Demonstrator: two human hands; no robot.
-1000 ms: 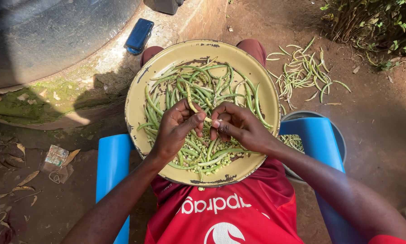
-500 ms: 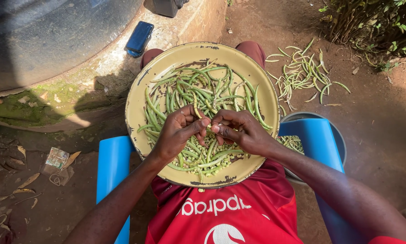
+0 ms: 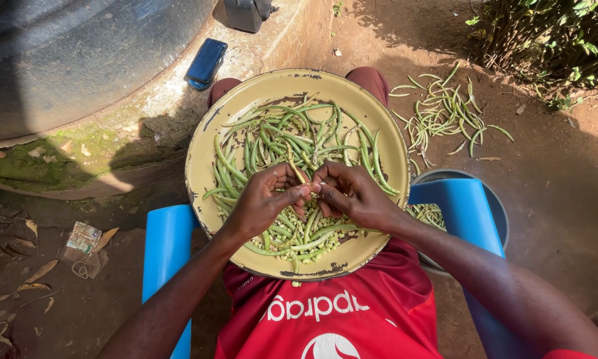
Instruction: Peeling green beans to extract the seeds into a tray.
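A wide yellow enamel bowl (image 3: pixel 272 90) rests on my lap, holding several green bean pods (image 3: pixel 272 143) and a heap of shelled pale beans (image 3: pixel 309 249) at its near side. My left hand (image 3: pixel 262 203) and my right hand (image 3: pixel 355 199) meet over the bowl's middle. Both pinch one green pod (image 3: pixel 298 171) between thumbs and fingertips, its far end sticking up away from me.
Empty pods (image 3: pixel 442 113) lie scattered on the dirt at the right. A grey bucket (image 3: pixel 497 206) with more pods stands beside the blue chair arm (image 3: pixel 462 213). A blue phone (image 3: pixel 206 61) lies on the concrete ledge by a large dark tank (image 3: pixel 79 53).
My hands have drawn closer together over the pod and shifted slightly toward me. The bowl has stayed in place.
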